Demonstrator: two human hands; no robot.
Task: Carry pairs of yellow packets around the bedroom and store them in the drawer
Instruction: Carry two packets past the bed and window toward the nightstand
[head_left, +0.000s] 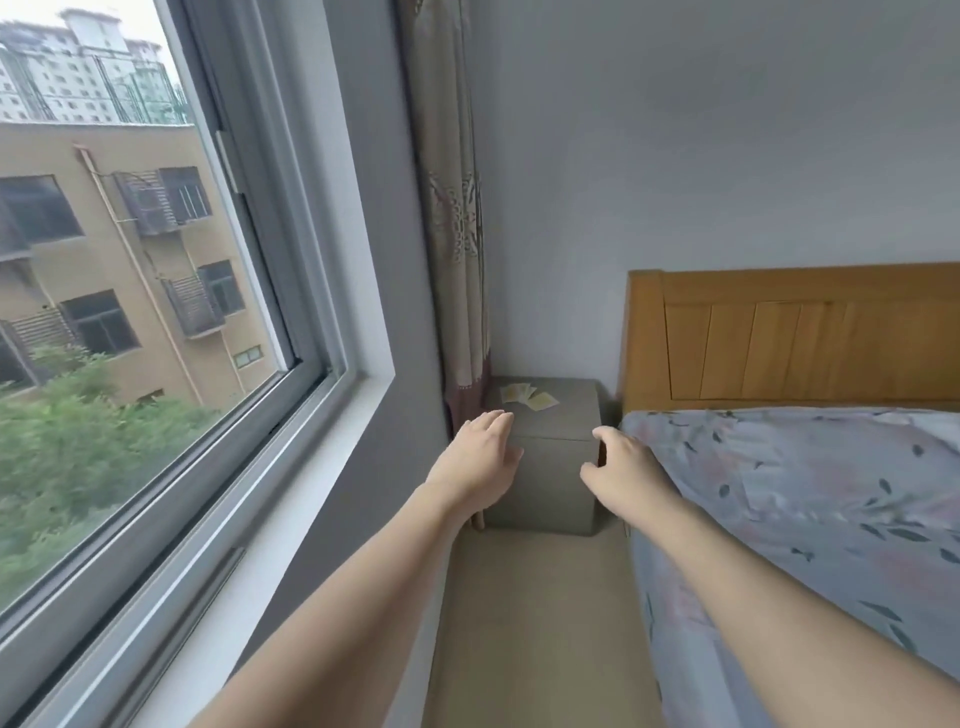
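Note:
Several pale yellow packets (527, 397) lie flat on top of a grey-green bedside cabinet (550, 483) in the corner between the curtain and the bed. Both my arms stretch out toward it. My left hand (480, 457) is in front of the cabinet's left front corner, fingers relaxed, holding nothing. My right hand (623, 462) is in front of the cabinet's right front corner, fingers loosely bent down, holding nothing. Both hands are short of the packets. No drawer front can be made out on the cabinet.
A large window (156, 312) and its sill run along the left. A patterned curtain (457, 234) hangs in the corner. A bed with a floral sheet (805, 519) and a wooden headboard (789, 338) fills the right. A narrow strip of floor (535, 623) leads to the cabinet.

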